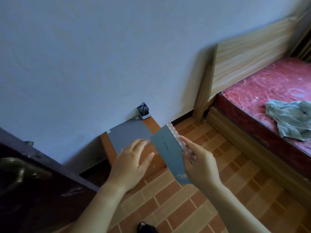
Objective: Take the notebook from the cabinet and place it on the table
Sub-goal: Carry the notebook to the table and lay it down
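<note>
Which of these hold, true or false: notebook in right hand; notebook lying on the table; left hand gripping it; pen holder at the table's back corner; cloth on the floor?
1. Right hand holds the notebook: true.
2. Notebook lies on the table: false, it is held in the air.
3. Left hand grips it: false, the hand is open beside it.
4. Pen holder at the table's back corner: true.
5. Cloth on the floor: false, it lies on the bed.

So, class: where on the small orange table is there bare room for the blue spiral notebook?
Free: the grey mat covering most of the small orange table. Crowded: the far corner by the wall, where the black mesh pen holder stands.
</note>
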### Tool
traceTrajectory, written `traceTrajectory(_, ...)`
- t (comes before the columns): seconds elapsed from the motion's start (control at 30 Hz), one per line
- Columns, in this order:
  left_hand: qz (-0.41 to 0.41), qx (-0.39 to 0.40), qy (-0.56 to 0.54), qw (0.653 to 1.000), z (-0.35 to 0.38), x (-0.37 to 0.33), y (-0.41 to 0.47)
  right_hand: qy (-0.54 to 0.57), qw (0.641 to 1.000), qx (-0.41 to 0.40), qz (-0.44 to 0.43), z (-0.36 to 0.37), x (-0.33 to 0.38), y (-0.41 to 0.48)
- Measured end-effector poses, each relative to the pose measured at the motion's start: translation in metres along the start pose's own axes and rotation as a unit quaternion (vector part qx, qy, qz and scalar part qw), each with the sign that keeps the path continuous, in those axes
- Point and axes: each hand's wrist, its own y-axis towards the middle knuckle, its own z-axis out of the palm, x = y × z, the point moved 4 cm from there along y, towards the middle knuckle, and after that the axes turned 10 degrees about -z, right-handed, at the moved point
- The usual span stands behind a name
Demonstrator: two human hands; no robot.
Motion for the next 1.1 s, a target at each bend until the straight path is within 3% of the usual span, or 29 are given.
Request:
traceTrajectory(0.37,-0.022,0.032,-0.01,0.999,-0.016,0.035,0.125,0.005,0.999,0.049,0.004,0.056,-0.017,0.118)
traceTrajectory(0.8,-0.184,-0.003,-0.003,0.983,0.009,0.065,0.254,0.03,0.974,0.214,-0.072,0.122,-0.091,0.289)
traceTrajectory(1.1,-0.251,-0.003,-0.004,0.968,0.049,0.14,0.304,0.048,0.959,0.272,-0.063,0.235,-0.138,0.331)
